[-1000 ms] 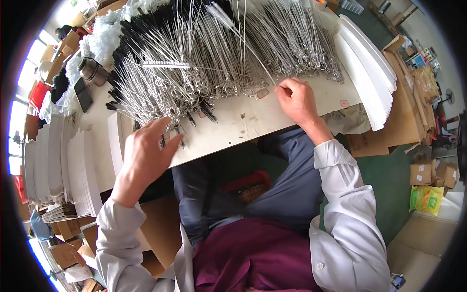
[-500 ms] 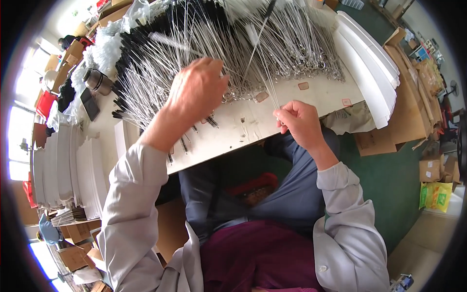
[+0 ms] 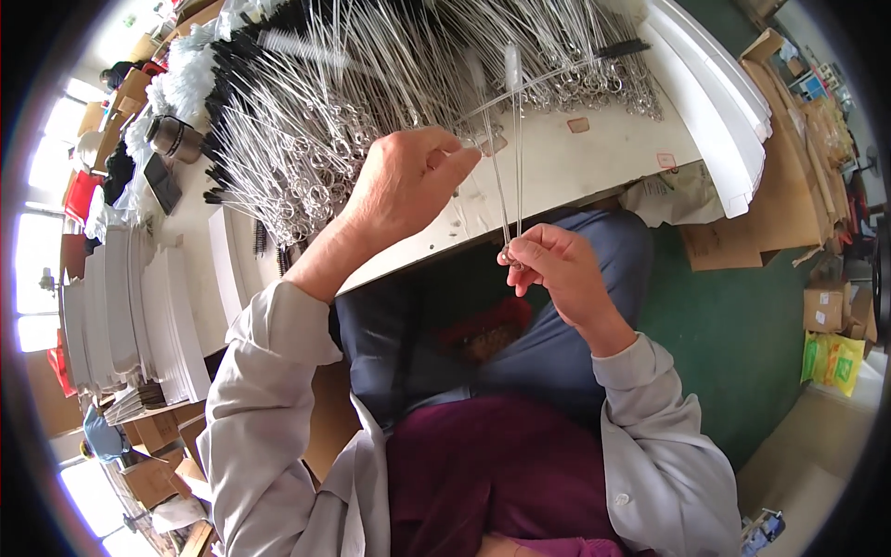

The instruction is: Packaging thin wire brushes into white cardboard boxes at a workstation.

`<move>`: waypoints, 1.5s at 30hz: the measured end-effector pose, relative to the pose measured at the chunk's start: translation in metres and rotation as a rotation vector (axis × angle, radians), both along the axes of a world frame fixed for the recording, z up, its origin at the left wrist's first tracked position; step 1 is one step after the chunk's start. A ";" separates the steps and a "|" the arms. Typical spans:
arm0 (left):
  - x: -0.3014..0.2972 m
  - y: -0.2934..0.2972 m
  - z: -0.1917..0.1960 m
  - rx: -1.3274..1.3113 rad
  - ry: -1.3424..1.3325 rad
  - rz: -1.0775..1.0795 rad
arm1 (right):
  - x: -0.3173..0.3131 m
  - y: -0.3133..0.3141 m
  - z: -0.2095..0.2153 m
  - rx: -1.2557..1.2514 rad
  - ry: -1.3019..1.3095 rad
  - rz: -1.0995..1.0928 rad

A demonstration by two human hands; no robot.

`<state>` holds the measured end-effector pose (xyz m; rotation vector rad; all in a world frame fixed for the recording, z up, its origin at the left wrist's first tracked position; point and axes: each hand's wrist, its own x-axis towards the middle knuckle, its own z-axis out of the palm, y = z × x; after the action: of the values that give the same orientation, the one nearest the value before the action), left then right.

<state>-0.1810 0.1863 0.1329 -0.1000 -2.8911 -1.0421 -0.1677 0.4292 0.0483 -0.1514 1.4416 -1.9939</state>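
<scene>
My right hand (image 3: 557, 274) pinches the looped ends of a few thin wire brushes (image 3: 518, 158) in front of the table edge. Their wires point up and away, and pale bristle heads show at the far ends. My left hand (image 3: 408, 181) is closed, thumb against fingers, at the near side of the brush pile. From its fingertips a black-bristled wire brush (image 3: 622, 48) slants up to the right, crossing behind the right hand's brushes; the grip itself is partly hidden. Beyond both hands lies a wide pile of wire brushes (image 3: 325, 139) with ring ends and black bristles.
White card strips (image 3: 710, 102) are stacked at the table's right end, and more white strips (image 3: 111, 306) stand at the left. A dark flask (image 3: 174, 139) and a phone (image 3: 162, 183) lie left of the pile. Cardboard boxes (image 3: 789, 158) stand at the right.
My right hand has come lower and nearer with its brushes. The left hand has moved right and down, and the black-bristled brush has swung from steep to a flatter slant toward the right.
</scene>
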 end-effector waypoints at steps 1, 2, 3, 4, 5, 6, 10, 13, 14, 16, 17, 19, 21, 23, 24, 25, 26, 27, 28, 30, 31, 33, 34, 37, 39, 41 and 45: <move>-0.003 -0.002 0.000 0.152 -0.040 0.028 | 0.001 -0.001 -0.001 0.010 0.031 -0.004; -0.007 -0.002 0.003 0.305 -0.079 0.053 | 0.001 -0.001 0.000 0.010 0.040 -0.003; -0.012 -0.003 0.008 0.361 -0.076 0.081 | 0.001 -0.001 0.001 0.027 0.048 -0.006; -0.014 -0.005 0.009 0.359 -0.067 0.080 | 0.003 -0.001 0.003 0.043 0.056 -0.009; -0.018 -0.006 0.008 0.298 0.020 0.072 | 0.004 -0.001 0.004 0.041 0.064 -0.011; -0.020 -0.007 0.004 0.237 0.107 0.064 | 0.006 0.000 0.006 0.060 0.066 -0.020; -0.029 0.012 -0.021 -0.249 0.175 -0.053 | 0.011 0.005 0.011 0.057 0.063 -0.025; -0.045 0.029 -0.015 -0.414 0.120 -0.059 | 0.012 0.010 0.019 0.043 0.068 -0.032; -0.054 0.034 -0.012 -0.543 0.058 -0.047 | 0.012 0.013 0.022 0.044 0.070 -0.036; -0.072 0.039 -0.010 -0.620 0.048 -0.052 | 0.011 0.017 0.030 0.033 0.071 -0.067; -0.076 0.041 -0.008 -0.708 0.041 -0.069 | 0.010 0.018 0.034 0.032 0.072 -0.069; -0.081 0.049 0.001 -0.849 -0.010 -0.102 | 0.009 0.023 0.039 0.003 0.119 -0.061; -0.087 0.045 -0.004 -0.850 0.000 -0.093 | 0.009 0.027 0.043 -0.002 0.131 -0.074; -0.093 0.043 -0.006 -0.819 0.004 -0.044 | 0.006 0.034 0.049 -0.003 0.148 -0.091; -0.095 0.040 -0.006 -0.819 0.005 -0.048 | 0.005 0.039 0.054 0.023 0.154 -0.111; -0.092 0.039 0.003 -0.827 0.019 0.027 | 0.004 0.044 0.058 0.044 0.154 -0.127; -0.090 0.036 0.010 -0.831 0.036 0.102 | 0.001 0.051 0.062 0.045 0.156 -0.151; -0.094 0.030 0.012 -0.832 0.014 0.110 | -0.001 0.057 0.067 0.038 0.159 -0.179; -0.099 0.021 0.014 -0.867 -0.013 0.138 | -0.004 0.063 0.074 0.024 0.168 -0.199; -0.099 0.005 0.014 -0.878 0.043 0.262 | -0.010 0.069 0.083 -0.031 0.254 -0.206; -0.101 0.000 0.020 -0.850 -0.006 0.319 | -0.013 0.072 0.088 -0.063 0.294 -0.214; -0.105 -0.012 0.018 -0.843 0.096 0.302 | -0.021 0.078 0.093 -0.153 0.400 -0.206; -0.105 -0.012 0.017 -0.860 0.175 0.264 | -0.025 0.079 0.096 -0.147 0.402 -0.207; -0.100 -0.006 0.014 -0.811 0.128 0.245 | -0.034 0.077 0.116 -0.042 0.570 -0.283; -0.095 -0.008 0.013 -0.761 0.169 0.253 | -0.044 0.073 0.131 -0.029 0.618 -0.290; -0.092 -0.010 0.012 -0.707 0.208 0.263 | -0.054 0.072 0.148 -0.015 0.716 -0.290; -0.081 -0.012 0.018 -0.685 0.399 0.171 | -0.074 0.070 0.200 0.029 0.916 -0.193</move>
<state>-0.2623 0.1739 0.1510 -0.0786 -2.6752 0.0307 -0.2415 0.4990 0.2484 -1.0562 2.0811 -2.1555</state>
